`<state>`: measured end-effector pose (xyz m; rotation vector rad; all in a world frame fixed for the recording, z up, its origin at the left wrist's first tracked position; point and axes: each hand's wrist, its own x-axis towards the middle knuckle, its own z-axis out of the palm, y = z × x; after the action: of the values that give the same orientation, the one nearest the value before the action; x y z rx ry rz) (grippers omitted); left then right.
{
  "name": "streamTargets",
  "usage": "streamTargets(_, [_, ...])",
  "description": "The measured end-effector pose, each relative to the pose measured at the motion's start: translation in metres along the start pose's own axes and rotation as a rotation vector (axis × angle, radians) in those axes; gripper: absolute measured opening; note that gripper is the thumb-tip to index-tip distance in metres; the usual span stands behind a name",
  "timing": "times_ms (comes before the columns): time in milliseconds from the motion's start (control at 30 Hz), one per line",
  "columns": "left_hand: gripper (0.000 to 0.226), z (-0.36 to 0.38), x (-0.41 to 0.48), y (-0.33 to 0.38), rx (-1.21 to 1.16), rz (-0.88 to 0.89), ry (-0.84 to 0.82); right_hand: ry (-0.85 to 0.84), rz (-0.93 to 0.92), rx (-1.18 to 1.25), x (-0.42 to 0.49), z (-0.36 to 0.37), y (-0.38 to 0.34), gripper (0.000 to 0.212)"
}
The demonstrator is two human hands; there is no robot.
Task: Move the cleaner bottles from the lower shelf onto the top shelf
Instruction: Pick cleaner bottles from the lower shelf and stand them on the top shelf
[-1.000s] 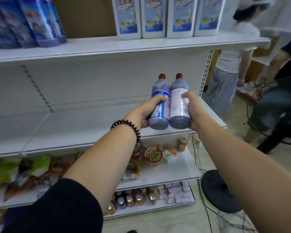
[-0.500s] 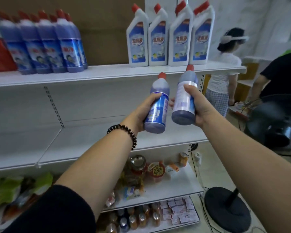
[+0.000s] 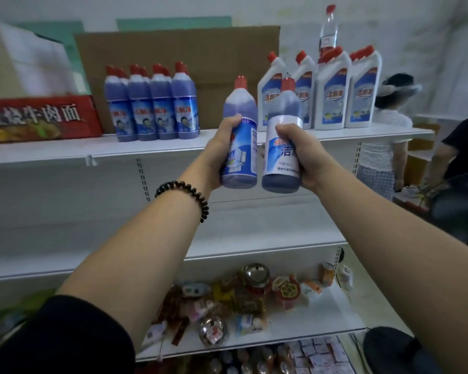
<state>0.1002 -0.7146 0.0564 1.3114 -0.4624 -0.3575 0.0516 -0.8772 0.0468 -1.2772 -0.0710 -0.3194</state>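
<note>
My left hand (image 3: 222, 147) grips a blue cleaner bottle (image 3: 241, 136) with a red cap, held upright in front of the top shelf (image 3: 146, 149). Beside it, my right hand (image 3: 305, 157) grips a second blue cleaner bottle (image 3: 281, 139) with a pale label. Both bottles hang in the air at the shelf's front edge, their bases below the shelf board. On the top shelf stand several matching blue bottles (image 3: 152, 106) at the left and several white cleaner bottles (image 3: 333, 90) at the right. The lower shelf (image 3: 254, 233) beneath my arms is bare white.
A brown cardboard sheet (image 3: 173, 55) backs the top shelf, and a red noodle box (image 3: 38, 120) sits at its left. Snacks and jars (image 3: 254, 292) fill the shelves below. Two people (image 3: 384, 141) stand at the right beside a black fan (image 3: 389, 349).
Both hands have lifted the two bottles up from the lower shelf level to the front edge of the top shelf. My view has tilted upward.
</note>
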Motion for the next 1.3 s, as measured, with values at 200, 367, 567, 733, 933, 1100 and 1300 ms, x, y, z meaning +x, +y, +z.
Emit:
streamTargets(200, [0.037,-0.061,-0.042,0.036,0.119,0.094,0.102,-0.070,0.003,0.015,-0.002,0.076,0.003,0.031])
streamTargets(367, [0.064,-0.113,-0.076,0.054,0.087,0.184,0.172,-0.159,-0.029,0.013,-0.001,0.142,0.016,0.036])
streamTargets(567, [0.065,-0.178,-0.105,0.068,0.131,0.255,0.281,-0.206,-0.072,0.049,0.004,0.214,0.037,0.029])
streamTargets(733, [0.061,-0.227,-0.108,0.078,0.189,0.324,0.372,-0.249,-0.087,-0.009,0.023,0.257,0.047,0.019])
streamTargets(933, [0.048,-0.275,-0.076,0.101,0.287,0.382,0.525,-0.263,-0.145,-0.055,0.069,0.290,0.047,0.028])
streamTargets(1100, [0.056,-0.306,-0.015,0.113,0.317,0.410,0.534,-0.263,-0.233,-0.114,0.129,0.301,0.043,0.024])
streamTargets(1300, [0.060,-0.330,0.062,0.120,0.364,0.437,0.507,-0.176,-0.282,-0.162,0.189,0.302,0.047,0.038])
